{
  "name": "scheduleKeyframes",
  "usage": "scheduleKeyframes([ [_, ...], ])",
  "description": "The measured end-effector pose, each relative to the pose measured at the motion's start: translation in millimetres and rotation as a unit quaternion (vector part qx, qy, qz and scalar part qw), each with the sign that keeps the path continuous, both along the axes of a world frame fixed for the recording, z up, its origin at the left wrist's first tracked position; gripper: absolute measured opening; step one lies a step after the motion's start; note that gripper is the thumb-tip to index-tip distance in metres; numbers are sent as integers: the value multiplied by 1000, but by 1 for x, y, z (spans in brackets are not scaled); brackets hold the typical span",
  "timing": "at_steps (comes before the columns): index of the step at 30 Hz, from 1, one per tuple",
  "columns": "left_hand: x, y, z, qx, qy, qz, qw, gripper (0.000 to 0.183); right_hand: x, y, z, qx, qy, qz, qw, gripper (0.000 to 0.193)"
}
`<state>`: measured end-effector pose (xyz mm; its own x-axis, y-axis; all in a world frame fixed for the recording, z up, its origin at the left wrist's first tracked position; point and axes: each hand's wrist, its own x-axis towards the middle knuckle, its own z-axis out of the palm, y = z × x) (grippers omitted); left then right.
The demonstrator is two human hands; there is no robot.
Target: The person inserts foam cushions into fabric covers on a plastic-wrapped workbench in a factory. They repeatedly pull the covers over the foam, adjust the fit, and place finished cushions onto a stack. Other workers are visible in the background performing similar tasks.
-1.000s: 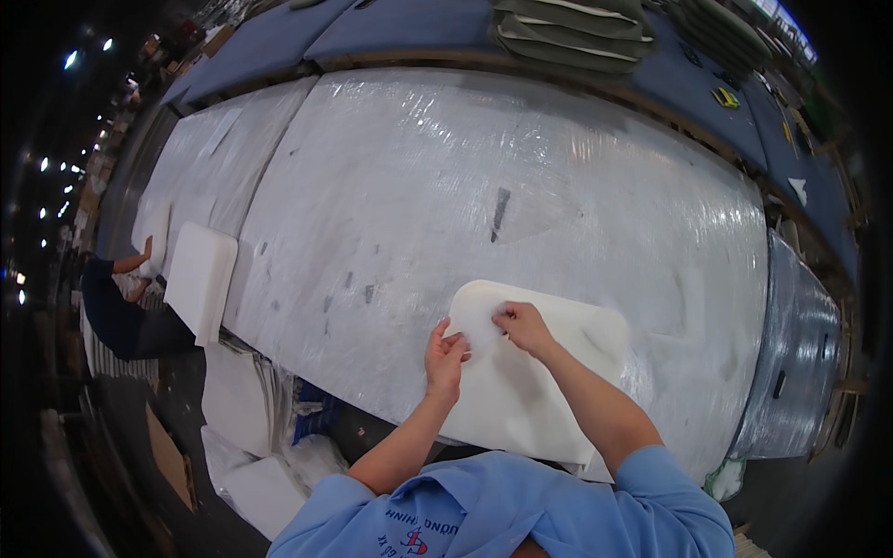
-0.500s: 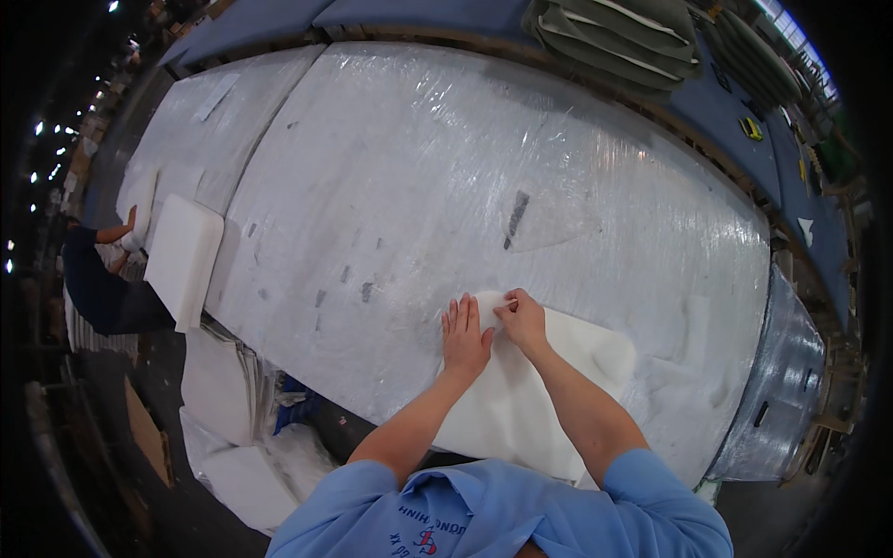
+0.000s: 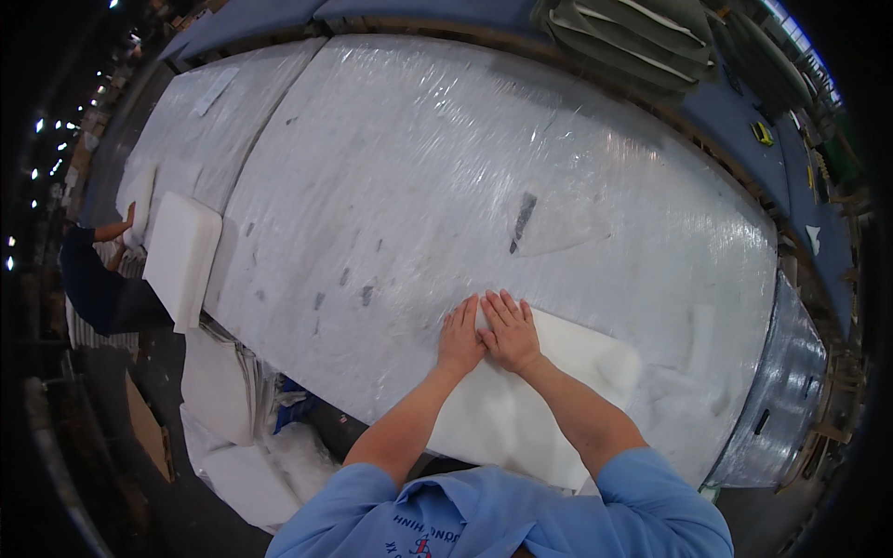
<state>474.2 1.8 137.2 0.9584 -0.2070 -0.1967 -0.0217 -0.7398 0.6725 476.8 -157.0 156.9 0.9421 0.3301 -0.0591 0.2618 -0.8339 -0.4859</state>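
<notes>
A white foam pad (image 3: pixel 581 358) with rounded corners lies on the plastic-wrapped tabletop (image 3: pixel 400 177) right in front of me. At its far left corner my left hand (image 3: pixel 461 337) rests flat, fingers stretched forward. My right hand (image 3: pixel 511 332) lies flat beside it on the pad, fingers extended and the two hands touching near the thumbs. Both palms press down, and neither hand grips anything. The corner under the hands is hidden.
At the left, a stack of white foam pads (image 3: pixel 184 256) stands by a co-worker in dark clothes (image 3: pixel 102 279). More white sheets (image 3: pixel 220 386) lie below the table's left edge. Grey-green folded pads (image 3: pixel 623 42) and a yellow tool (image 3: pixel 762 134) sit on the blue table (image 3: pixel 744 177) beyond.
My right hand has gone from a pinch at the pad's far edge to lying flat beside the left. The left hand has stayed nearly in place.
</notes>
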Motion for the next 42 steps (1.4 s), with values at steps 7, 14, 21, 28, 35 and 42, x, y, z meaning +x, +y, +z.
scheduleKeyframes([
  [7,11,2,-4,34,28,-22,999,95,18,9,5,17,-28,-63,997,48],
  [14,19,-2,8,-22,83,-37,996,93,45,2,0,57,159,-90,981,38],
  [21,31,13,17,33,-18,-6,999,75,-47,-73,22,87,-56,-255,961,43],
  [28,20,-45,9,96,-148,-82,981,52,-113,-181,27,-94,-86,-431,894,47],
  [35,17,-65,-2,226,-133,-86,961,59,-96,-194,-9,-123,-6,-441,889,43],
  [42,21,-64,-9,250,-90,-81,961,61,-92,-194,-22,-158,-8,-424,892,38],
])
